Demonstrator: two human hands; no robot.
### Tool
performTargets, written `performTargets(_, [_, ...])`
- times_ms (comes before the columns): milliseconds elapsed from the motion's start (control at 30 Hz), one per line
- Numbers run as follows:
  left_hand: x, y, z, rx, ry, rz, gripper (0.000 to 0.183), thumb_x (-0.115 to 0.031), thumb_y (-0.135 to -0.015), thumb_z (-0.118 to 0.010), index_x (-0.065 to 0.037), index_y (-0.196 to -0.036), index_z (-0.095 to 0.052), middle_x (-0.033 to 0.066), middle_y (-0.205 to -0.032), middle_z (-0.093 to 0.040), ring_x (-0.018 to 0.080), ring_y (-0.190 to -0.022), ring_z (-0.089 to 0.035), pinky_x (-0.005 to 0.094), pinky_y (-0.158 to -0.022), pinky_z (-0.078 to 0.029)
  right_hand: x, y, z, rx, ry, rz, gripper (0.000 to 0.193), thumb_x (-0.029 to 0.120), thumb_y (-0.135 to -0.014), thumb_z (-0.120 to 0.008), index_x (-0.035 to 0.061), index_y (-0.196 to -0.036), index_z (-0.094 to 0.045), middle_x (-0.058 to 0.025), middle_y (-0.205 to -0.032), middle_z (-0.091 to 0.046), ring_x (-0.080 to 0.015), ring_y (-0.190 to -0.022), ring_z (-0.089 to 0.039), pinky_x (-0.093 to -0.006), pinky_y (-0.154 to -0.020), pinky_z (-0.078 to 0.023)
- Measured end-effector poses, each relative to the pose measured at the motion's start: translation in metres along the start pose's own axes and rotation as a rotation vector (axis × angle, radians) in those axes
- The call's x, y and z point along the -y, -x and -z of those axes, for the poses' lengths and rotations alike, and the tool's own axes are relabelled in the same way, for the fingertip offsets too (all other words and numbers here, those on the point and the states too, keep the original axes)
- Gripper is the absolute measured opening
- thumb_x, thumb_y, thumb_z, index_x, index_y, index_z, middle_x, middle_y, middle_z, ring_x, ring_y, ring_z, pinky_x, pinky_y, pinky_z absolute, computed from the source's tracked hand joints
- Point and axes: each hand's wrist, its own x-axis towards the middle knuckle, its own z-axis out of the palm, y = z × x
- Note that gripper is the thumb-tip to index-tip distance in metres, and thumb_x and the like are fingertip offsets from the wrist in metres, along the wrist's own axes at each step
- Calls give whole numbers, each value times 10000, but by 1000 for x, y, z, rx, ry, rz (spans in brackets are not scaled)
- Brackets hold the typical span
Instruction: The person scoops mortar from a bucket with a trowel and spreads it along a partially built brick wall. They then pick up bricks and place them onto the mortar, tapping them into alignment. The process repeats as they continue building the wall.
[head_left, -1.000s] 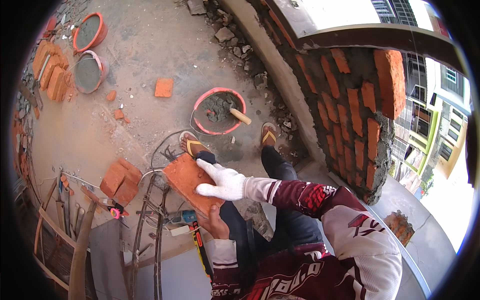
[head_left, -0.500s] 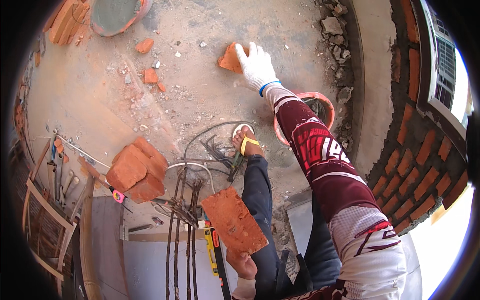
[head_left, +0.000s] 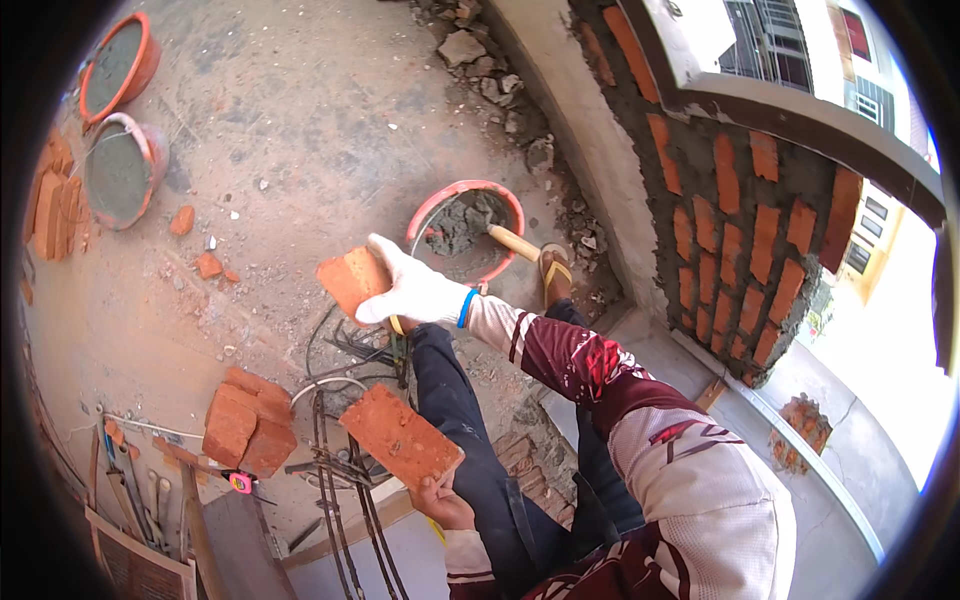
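Note:
My left hand [head_left: 446, 504], bare, grips one end of a whole red brick [head_left: 400, 436], held flat over my left thigh. My right hand [head_left: 418, 286], in a white knitted glove with a blue cuff, has thumb and fingers clamped on a broken piece of brick [head_left: 350, 282]. That piece is held up in front of me, beyond the whole brick. Just past the glove stands an orange bucket [head_left: 518, 212] of grey mortar [head_left: 462, 222], a tool with a wooden handle [head_left: 515, 243] sticking out of it.
Stacked bricks [head_left: 245, 420] sit at left beside a pink tape measure [head_left: 240, 482]. Steel rods [head_left: 335, 510] and wires lie near my feet. Two mortar tubs [head_left: 150, 150] stand far left. Rubble [head_left: 475, 60] lines the low wall; a part-built brick wall [head_left: 730, 240] rises at right.
My right hand has lifted the broken brick off the floor and brought it nearer. The view has swung right, showing more brick wall and the whole mortar bucket. My left hand still holds its brick.

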Motion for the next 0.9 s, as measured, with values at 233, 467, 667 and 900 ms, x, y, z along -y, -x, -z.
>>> performTargets(233, [28, 20, -5, 17, -90, 34, 706, -380, -964, -504, 38, -1517, -368, 217, -1346, -613, 373, -1188, -661, 474, -1038, -537, 86, 257, 107, 103, -94, 166, 1352, 582, -691, -914, -42, -1615, -151, -235, -1610, -329, -301, -1489, -349, -393, -1215, -308])
performTargets(467, [49, 95, -31, 143, -83, -42, 569, -409, -974, -517, -29, -1397, -532, 128, -1244, -673, 321, -1175, -657, 484, -1049, -509, 166, 541, 277, -227, 34, 474, 1424, 533, -579, -998, -39, -1615, -206, -204, -1636, -308, -298, -1506, -348, -431, -1240, -242])
performTargets(667, [63, 214, -84, 230, 38, -66, 461, -378, -953, -557, -110, -1326, -595, 75, -1231, -691, 295, -1117, -674, 473, -984, -528, 184, 680, 415, -793, 25, 656, 1400, 502, -577, -993, -56, -1608, -229, -228, -1605, -384, -311, -1479, -395, -433, -1211, -312])
performTargets(900, [73, 314, -110, 307, 122, -141, 424, -377, -917, -611, -143, -1270, -614, 64, -1226, -693, 284, -1091, -682, 470, -917, -553, 108, 641, 500, -864, 682, 261, 1101, 383, -612, -893, -57, -1492, -398, -298, -1398, -545, -397, -1333, -533, -451, -1139, -414])
